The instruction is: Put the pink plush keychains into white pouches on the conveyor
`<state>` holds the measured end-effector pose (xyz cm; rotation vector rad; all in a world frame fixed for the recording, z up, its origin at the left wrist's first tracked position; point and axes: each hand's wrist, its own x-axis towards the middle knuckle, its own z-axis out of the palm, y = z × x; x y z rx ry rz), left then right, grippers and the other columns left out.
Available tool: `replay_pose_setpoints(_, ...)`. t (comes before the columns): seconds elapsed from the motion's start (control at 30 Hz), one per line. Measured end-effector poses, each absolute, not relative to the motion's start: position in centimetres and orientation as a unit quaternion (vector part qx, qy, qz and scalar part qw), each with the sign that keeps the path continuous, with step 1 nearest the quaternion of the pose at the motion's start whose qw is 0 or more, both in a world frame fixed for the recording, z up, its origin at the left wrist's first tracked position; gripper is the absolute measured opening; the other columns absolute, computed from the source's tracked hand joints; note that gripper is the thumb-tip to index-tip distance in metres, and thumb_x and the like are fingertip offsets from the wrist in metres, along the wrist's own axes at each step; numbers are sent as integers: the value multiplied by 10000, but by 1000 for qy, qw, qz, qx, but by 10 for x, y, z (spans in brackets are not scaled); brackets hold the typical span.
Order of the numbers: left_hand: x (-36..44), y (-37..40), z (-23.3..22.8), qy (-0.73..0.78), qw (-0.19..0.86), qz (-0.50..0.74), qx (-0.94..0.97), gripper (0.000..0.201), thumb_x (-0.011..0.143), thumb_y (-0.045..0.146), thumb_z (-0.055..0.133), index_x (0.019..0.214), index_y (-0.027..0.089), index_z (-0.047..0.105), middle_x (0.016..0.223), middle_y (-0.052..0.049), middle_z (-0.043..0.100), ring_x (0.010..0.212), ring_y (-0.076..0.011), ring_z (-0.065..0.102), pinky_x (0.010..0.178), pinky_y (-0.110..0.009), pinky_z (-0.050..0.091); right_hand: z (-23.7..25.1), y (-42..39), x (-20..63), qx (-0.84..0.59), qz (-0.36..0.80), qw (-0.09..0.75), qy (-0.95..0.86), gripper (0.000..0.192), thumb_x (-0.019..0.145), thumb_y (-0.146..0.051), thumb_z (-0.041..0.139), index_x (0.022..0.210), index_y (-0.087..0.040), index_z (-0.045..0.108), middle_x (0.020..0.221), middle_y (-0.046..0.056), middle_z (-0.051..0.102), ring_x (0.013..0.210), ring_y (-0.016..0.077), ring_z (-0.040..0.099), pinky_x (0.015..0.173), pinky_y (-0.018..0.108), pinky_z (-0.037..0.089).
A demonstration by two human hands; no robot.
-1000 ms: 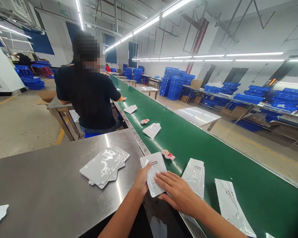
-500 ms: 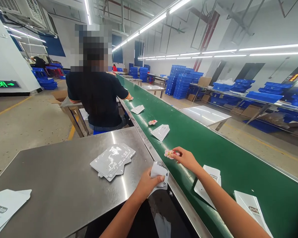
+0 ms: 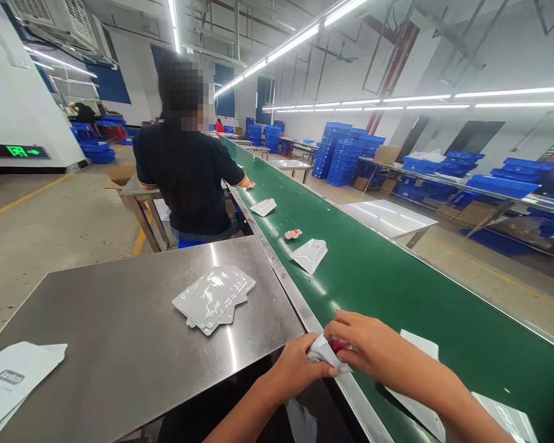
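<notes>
My left hand (image 3: 300,364) grips a white pouch (image 3: 322,351) over the near rail of the conveyor. My right hand (image 3: 367,344) is closed on a small pink and red figure (image 3: 338,346) at the pouch's mouth; fingers cover most of it. Whether the figure is inside the pouch I cannot tell. Under and beside my right forearm, more white pouches (image 3: 420,341) lie on the green belt. Farther along the belt are another pink figure (image 3: 293,234) and a white pouch (image 3: 310,255).
A stack of white pouches (image 3: 215,298) lies on the steel table (image 3: 120,332), with printed pouches (image 3: 13,381) at its left edge. A co-worker (image 3: 189,178) sits ahead beside the green conveyor belt (image 3: 378,277). Blue crates (image 3: 335,154) stand beyond it.
My right hand has brought the pink figure from over the belt back to the pouch in my left hand. Both hands are now together. The view has shifted slightly.
</notes>
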<state>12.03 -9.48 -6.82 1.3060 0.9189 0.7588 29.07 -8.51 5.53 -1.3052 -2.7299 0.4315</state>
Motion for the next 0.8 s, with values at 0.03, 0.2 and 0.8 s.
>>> replay_pose_setpoints(0.03, 120, -95, -68, 388, 646, 343, 560, 338, 600, 334, 739, 856, 141, 629, 728, 22, 544, 656, -114, 435, 602, -214, 333, 51, -86, 290, -420, 145, 48, -895, 158, 876, -222, 423, 881, -239, 580, 832, 14, 598, 709, 145, 549, 620, 263, 426)
replay_pose_setpoints(0.2, 116, -94, -59, 342, 669, 417, 512, 429, 671, 343, 690, 1031, 133, 590, 786, -6, 562, 675, -117, 469, 617, -218, 363, 24, -93, 284, -445, 120, 146, -875, 294, 899, -392, 426, 1098, -249, 590, 1251, 68, 532, 1165, 253, 461, 931, 425, 422)
replay_pose_setpoints(0.8, -81, 11, -42, 808, 90, 254, 524, 454, 696, 391, 626, 1006, 62, 585, 1127, -262, 551, 1134, -445, 410, 916, -565, 249, -36, -1, 453, -748, 177, 144, -623, 464, 684, -610, 589, 960, -238, 595, 919, 213, 672, 707, 300, 659, 564, 379, 466)
